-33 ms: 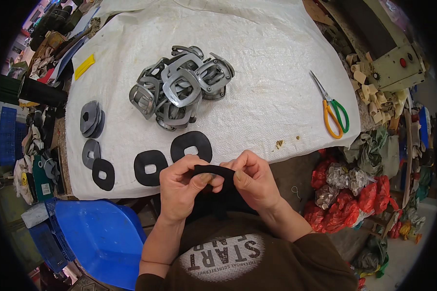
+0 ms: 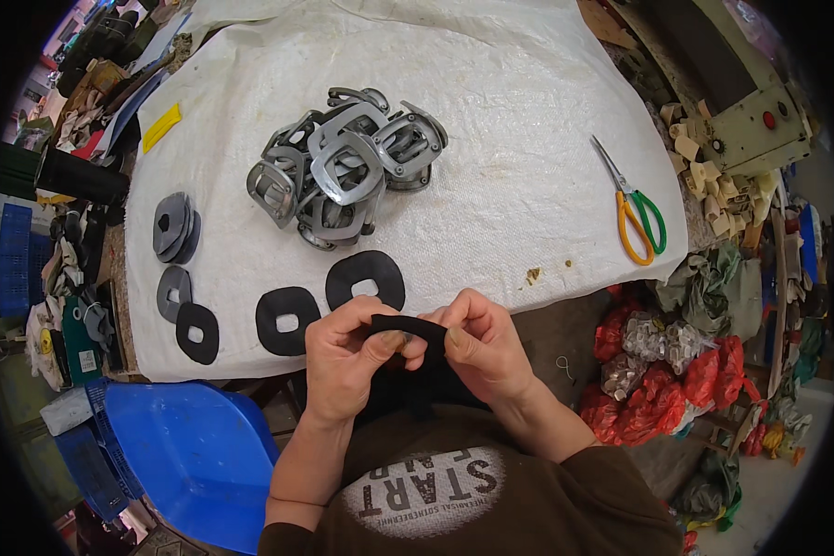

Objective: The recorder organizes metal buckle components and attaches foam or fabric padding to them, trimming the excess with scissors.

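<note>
Between my two hands, just off the table's near edge, is a black fabric-like piece (image 2: 410,325), seen nearly edge-on. My left hand (image 2: 352,357) pinches its left end, and my right hand (image 2: 485,346) pinches the right end. Close beyond my left hand lie two black rounded-square pads with centre holes, one nearer the middle (image 2: 392,276) and one farther left (image 2: 267,326). A smaller black ring pad (image 2: 196,346) overlaps a grey ring pad (image 2: 169,290). Behind them sits a small stack of grey pads (image 2: 170,225).
A heap of grey metal buckle-like frames (image 2: 347,167) covers the table's middle. Scissors (image 2: 636,208) with orange and green handles lie right on the white sheet (image 2: 519,139). A blue tub (image 2: 185,445) stands lower left; red plastic bags (image 2: 635,408) are lower right.
</note>
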Demonstrator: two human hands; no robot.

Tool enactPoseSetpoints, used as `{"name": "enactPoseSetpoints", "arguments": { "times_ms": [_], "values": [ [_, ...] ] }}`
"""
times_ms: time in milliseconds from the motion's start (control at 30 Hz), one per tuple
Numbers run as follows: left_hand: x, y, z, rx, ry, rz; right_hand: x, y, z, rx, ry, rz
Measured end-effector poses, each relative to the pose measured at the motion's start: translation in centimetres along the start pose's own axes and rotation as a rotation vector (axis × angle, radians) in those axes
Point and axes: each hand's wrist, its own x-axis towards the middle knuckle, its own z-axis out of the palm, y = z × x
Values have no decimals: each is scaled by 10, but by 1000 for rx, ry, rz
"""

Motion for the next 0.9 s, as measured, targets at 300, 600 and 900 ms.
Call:
{"name": "enactPoseSetpoints", "arguments": {
  "times_ms": [300,600,900],
  "values": [
    [0,-2,-8,118,-86,45,0,0,8,316,-139,105],
    [3,5,-1,-18,-89,-12,-4,-3,3,-53,-6,18],
    [1,2,-9,114,-45,8,3,-7,9,-86,-127,-122]
  ]
}}
